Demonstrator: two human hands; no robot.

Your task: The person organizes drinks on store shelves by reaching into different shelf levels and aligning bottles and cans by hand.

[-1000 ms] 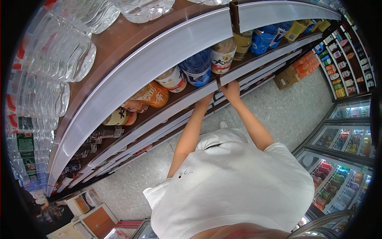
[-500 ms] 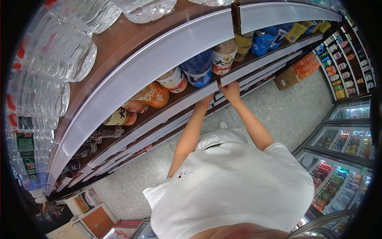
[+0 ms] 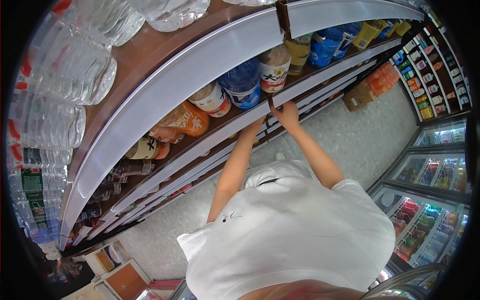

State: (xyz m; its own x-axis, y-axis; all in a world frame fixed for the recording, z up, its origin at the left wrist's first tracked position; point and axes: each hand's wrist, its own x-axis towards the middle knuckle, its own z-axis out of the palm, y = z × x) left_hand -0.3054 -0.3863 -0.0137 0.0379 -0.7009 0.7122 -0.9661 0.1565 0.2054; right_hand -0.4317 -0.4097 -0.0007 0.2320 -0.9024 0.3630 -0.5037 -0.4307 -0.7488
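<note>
My right hand (image 3: 286, 116) is at the front edge of a shelf, beside a dark gap in its light grey edge strip (image 3: 245, 120). Its fingers look bent in against the strip; whatever they hold is too small to make out. My left hand (image 3: 256, 125) reaches under the same strip, which hides its fingers. On the shelf just above stand a large bottle with a white label (image 3: 275, 70) and a blue bottle (image 3: 241, 85). An orange-labelled bottle (image 3: 187, 119) is further left.
Big clear water bottles (image 3: 90, 75) fill the upper shelf. More grey-edged shelves run below my hands. Cardboard boxes (image 3: 357, 96) and orange packs (image 3: 382, 78) stand on the tiled floor (image 3: 345, 140). Glass-door drink coolers (image 3: 425, 220) line the right side.
The shelves and bottles have shifted slightly left in view. My right hand has moved slightly left with the shelf edge, and its fingers look more bent. My left hand has slipped further under the strip.
</note>
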